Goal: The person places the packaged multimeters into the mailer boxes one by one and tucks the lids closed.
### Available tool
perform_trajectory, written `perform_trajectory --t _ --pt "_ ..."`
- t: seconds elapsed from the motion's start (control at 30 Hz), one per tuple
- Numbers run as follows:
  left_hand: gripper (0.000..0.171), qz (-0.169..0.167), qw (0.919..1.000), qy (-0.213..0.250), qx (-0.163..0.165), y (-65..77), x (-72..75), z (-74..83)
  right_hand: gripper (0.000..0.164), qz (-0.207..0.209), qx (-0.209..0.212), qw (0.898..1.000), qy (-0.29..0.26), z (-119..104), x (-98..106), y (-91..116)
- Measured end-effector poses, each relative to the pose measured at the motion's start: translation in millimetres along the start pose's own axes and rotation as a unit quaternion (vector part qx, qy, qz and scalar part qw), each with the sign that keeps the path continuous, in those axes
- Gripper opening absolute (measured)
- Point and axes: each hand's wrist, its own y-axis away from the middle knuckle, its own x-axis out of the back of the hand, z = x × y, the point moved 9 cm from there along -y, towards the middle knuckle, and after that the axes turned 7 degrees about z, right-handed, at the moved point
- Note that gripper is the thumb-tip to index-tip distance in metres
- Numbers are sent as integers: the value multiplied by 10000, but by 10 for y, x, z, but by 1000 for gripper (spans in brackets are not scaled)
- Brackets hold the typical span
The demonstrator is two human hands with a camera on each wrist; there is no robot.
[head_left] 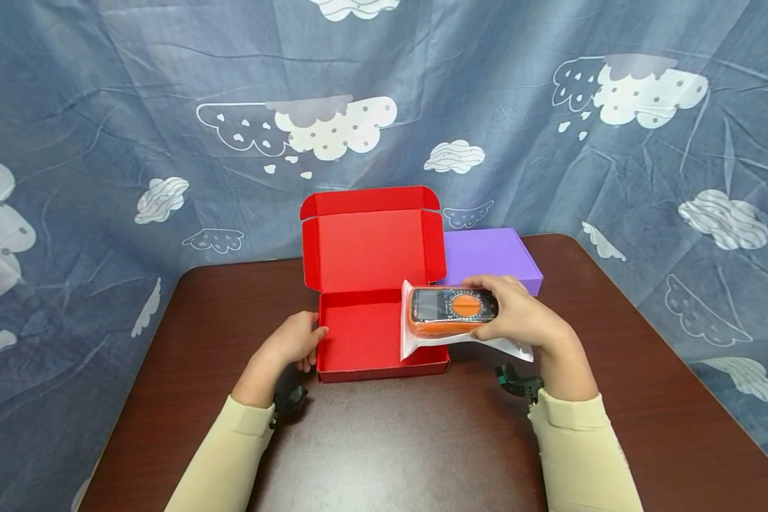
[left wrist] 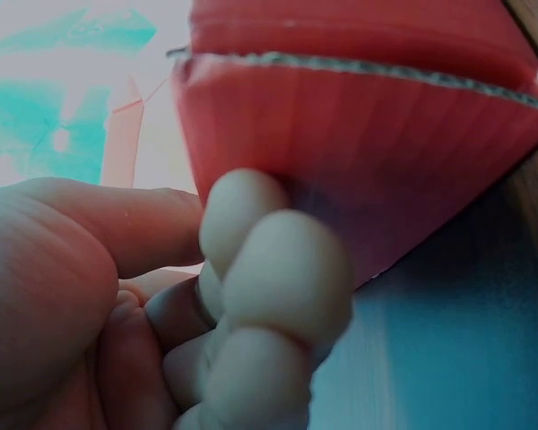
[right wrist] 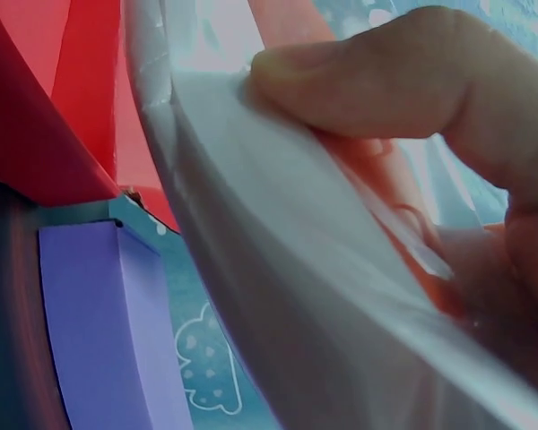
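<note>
My right hand (head_left: 518, 313) grips an orange and black multimeter (head_left: 454, 311) in a clear and white plastic bag (head_left: 411, 343). Thumb and fingers hold its right end, with the dial and screen facing up. The bagged multimeter is over the right part of an opened red cardboard box (head_left: 360, 334). In the right wrist view, the thumb presses on the white bag (right wrist: 278, 206). At the box's left wall is my left hand (head_left: 294, 340), pinching that wall with the thumb at the rim and the fingers against the outside (left wrist: 278, 278).
The red box's lid (head_left: 371, 245) stands raised at the back. Behind and to the right lies a closed purple box (head_left: 486, 254). All of this rests on a dark brown table (head_left: 384, 441), backed by a blue cloud-patterned cloth (head_left: 505, 92).
</note>
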Motion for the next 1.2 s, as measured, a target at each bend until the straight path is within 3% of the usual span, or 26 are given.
perform_trajectory --t 1.2 --pt "15 1 10000 -32 -47 5 1 -19 76 87 259 9988 396 -195 -273 -81"
